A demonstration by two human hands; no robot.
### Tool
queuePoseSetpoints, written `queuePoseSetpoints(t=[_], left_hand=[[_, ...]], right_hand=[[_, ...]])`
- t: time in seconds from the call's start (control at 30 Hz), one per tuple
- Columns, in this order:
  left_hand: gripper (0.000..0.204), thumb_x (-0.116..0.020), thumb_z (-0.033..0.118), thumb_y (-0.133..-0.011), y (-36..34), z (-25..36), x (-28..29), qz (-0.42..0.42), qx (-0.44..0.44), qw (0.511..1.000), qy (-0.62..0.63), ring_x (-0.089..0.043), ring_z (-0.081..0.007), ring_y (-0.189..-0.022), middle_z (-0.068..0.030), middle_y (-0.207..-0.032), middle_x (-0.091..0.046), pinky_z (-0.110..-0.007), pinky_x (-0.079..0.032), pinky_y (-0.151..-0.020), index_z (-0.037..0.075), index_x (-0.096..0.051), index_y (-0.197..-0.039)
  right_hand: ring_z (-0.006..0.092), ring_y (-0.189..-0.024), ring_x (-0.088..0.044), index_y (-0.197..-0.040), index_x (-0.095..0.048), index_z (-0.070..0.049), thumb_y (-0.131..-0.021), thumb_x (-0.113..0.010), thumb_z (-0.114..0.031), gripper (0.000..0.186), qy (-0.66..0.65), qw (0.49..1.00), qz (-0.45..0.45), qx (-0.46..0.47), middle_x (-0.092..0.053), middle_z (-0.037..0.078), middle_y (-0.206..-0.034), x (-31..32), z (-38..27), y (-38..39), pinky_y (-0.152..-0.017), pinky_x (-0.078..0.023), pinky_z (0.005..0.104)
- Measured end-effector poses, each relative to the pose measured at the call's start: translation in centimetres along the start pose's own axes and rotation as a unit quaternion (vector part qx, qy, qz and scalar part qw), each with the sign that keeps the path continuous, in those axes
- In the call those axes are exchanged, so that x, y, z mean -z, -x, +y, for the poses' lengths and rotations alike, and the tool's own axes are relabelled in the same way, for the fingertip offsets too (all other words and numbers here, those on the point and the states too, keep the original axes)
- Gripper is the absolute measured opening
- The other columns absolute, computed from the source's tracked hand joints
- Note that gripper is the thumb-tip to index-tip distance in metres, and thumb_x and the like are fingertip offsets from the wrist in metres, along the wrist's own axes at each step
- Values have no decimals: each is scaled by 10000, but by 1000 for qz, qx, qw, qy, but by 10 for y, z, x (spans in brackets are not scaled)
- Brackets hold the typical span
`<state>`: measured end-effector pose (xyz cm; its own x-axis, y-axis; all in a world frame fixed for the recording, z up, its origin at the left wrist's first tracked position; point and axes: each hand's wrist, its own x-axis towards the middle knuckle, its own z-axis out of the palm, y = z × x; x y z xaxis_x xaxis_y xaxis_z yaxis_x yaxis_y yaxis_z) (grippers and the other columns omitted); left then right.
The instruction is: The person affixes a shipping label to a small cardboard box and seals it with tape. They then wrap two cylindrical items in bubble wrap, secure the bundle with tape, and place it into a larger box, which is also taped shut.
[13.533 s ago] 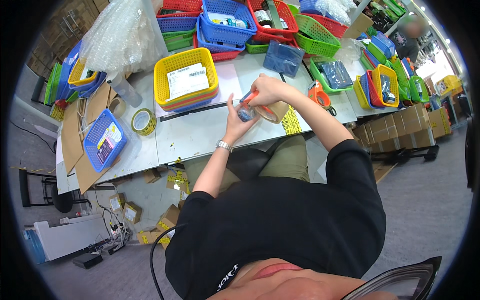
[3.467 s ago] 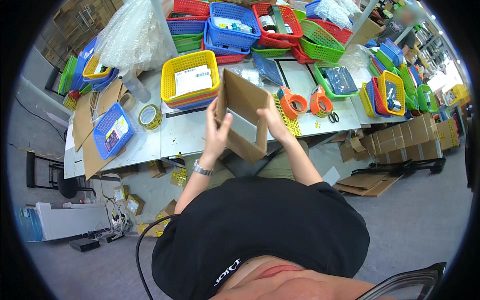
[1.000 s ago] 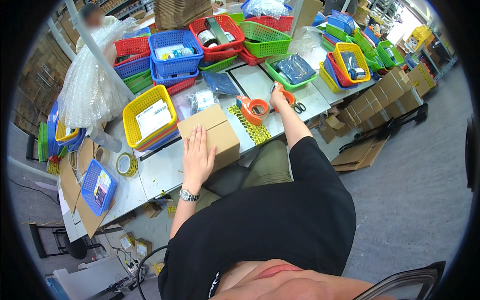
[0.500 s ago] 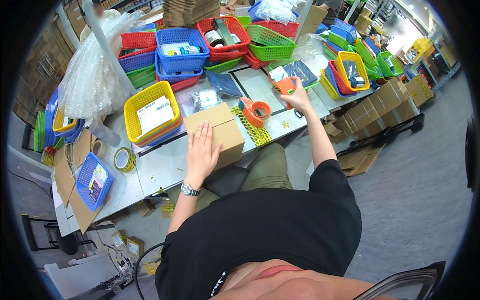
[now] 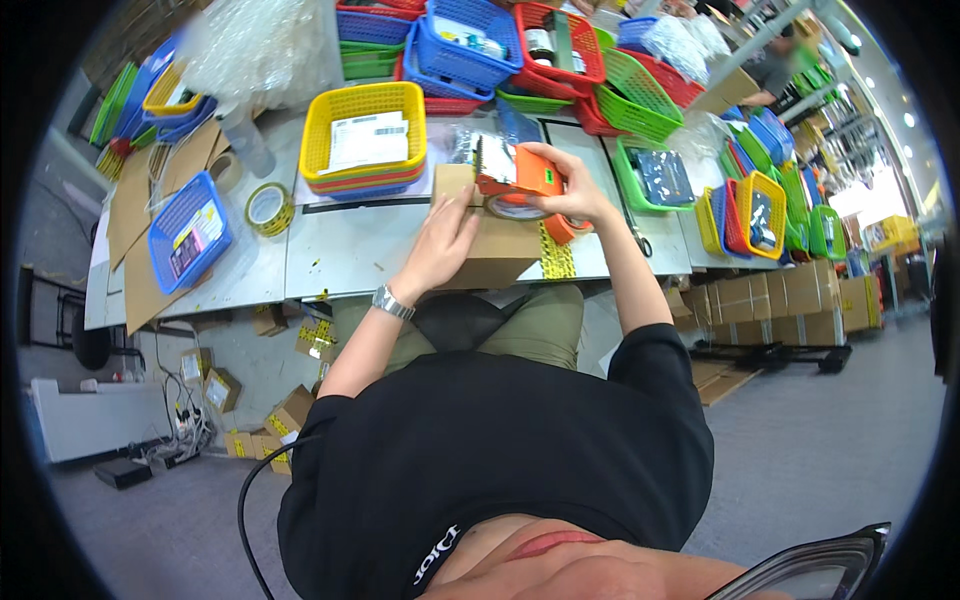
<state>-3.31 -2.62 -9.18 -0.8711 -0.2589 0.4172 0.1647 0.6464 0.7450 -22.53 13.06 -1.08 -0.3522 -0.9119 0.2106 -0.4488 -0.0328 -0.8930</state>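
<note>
A closed brown cardboard box (image 5: pixel 500 246) sits at the table's near edge in front of me. My left hand (image 5: pixel 440 238) lies on its left part, fingers stretched out. My right hand (image 5: pixel 575 187) is wrapped round an orange tape dispenser (image 5: pixel 538 174), which is held at the top of the box; whether its tape touches the cardboard cannot be made out. Partly behind the right hand, a second orange tape dispenser (image 5: pixel 566 230) rests beside the box, near yellow-and-black tape strips (image 5: pixel 556 256) on the tabletop.
Left of the box stands a stack topped by a yellow basket (image 5: pixel 364 98) holding papers. Further left are a yellow-black tape roll (image 5: pixel 269 209) and a blue basket (image 5: pixel 190 232). Scissors (image 5: pixel 640 240) and a green basket (image 5: pixel 655 176) lie to the right. Stacked baskets line the back.
My right hand has brought the orange tape dispenser leftward from near the green basket to the box. My left hand stays on the box. The whole view has shifted.
</note>
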Motion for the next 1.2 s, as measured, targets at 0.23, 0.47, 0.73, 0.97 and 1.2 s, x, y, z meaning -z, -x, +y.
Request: queuePoseSetpoints(t=[0.23, 0.47, 0.73, 0.97, 1.2], left_hand=[[766, -343, 598, -992, -43, 27, 48, 0, 258, 896, 361, -668, -235, -993, -185, -1134, -662, -324, -452, -951, -88, -532, -1277], [567, -568, 528, -934, -49, 25, 59, 12, 274, 870, 410, -619, -135, -976, -69, -1118, -661, -285, -494, -814, 19, -653, -1167], [262, -707, 239, -901, -39, 8, 21, 218, 187, 901, 326, -620, -43, -715, -23, -824, -714, -209, -492, -644, -18, -728, -954], [233, -688, 176, -917, -13, -16, 39, 302, 138, 893, 303, -594, -26, -701, -30, -787, -705, -187, -470, -635, -54, -723, -894], [299, -698, 221, -906, 33, -33, 38, 209, 319, 808, 449, -688, -149, -806, -105, -955, -708, -282, -569, -774, -53, -685, -1025]], right_hand=[[132, -1107, -552, -1336, -505, 1, -642, -762, -73, 743, 52, 998, -28, -11, -602, 72, -1201, 2, -1, -2, -1003, -411, 298], [131, -1001, -585, -1305, -538, -19, -612, -716, -85, 719, 97, 995, -6, 33, -643, 83, -1077, -1, -6, -1, -939, -451, 292], [192, -1013, -629, -1291, -546, -23, -605, -738, -113, 719, 164, 983, -20, 78, -664, 119, -1091, -8, -18, -6, -939, -468, 321], [316, -982, -641, -1249, -578, -86, -570, -733, -189, 704, 255, 958, -121, 46, -672, 145, -1058, 5, -64, -12, -894, -504, 375], [347, -983, -638, -1241, -604, -124, -619, -766, -319, 672, 354, 921, -155, 41, -681, 145, -1074, 1, -51, -30, -865, -503, 412]])
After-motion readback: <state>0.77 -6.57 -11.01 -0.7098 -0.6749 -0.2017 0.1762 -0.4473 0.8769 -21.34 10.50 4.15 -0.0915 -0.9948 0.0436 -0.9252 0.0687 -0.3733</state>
